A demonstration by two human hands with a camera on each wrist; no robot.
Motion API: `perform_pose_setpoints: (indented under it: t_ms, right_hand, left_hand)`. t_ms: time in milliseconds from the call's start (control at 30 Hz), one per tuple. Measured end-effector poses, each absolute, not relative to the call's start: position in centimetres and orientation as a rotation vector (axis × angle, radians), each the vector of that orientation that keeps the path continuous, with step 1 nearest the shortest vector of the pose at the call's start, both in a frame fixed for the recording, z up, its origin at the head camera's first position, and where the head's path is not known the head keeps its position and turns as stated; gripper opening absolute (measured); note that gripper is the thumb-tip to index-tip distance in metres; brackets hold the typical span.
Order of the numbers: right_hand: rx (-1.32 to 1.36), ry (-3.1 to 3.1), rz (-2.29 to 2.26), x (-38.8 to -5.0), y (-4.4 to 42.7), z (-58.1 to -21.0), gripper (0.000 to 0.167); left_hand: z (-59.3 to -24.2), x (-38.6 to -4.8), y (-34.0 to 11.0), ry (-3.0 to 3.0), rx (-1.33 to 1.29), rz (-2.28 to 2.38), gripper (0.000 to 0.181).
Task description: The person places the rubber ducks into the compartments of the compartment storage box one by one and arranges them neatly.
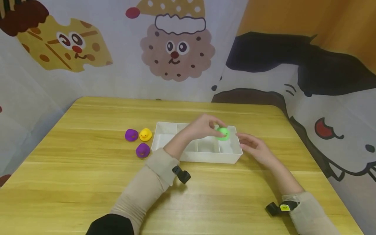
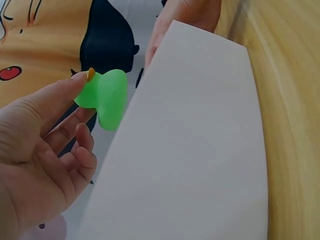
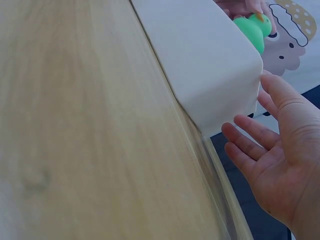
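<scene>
Grasping the green duck [image 1: 224, 134] between thumb and fingers, the left hand [image 1: 203, 126] holds it over the end compartment [image 1: 230, 147] nearest the right hand. The thumb sits by the orange beak [image 2: 91, 74], with the body toward the box; this grip, in my judgement, leaves the underside unobstructed. The right hand [image 1: 256, 148] is slack and holds nothing, its fingertips at the end wall of the white box [image 1: 208, 158]; whether they bear on it cannot be told. Its position would suit steadying the box from that side. Two purple ducks [image 1: 143, 150] and a yellow duck [image 1: 145, 134] stand on the bench [image 1: 205, 199] to the left of the left hand, grouped beside the box's far end from the right hand, apparently within the left hand's easy reach.
</scene>
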State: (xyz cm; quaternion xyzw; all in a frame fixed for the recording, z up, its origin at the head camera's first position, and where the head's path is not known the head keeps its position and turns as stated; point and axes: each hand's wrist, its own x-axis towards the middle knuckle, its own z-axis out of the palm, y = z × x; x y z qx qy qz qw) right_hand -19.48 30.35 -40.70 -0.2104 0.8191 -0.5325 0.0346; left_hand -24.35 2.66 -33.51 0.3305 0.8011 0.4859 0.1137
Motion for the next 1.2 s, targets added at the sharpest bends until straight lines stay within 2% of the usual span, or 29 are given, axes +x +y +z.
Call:
perform_pose_setpoints:
  t_ms: [1200]
  right_hand:
    - [-0.634,2.504,-1.635,-19.5,30.5,-40.7,0.042]
  left_hand:
    - [-36.8,-25.1,5.6,2.398,0.952,1.253,0.031]
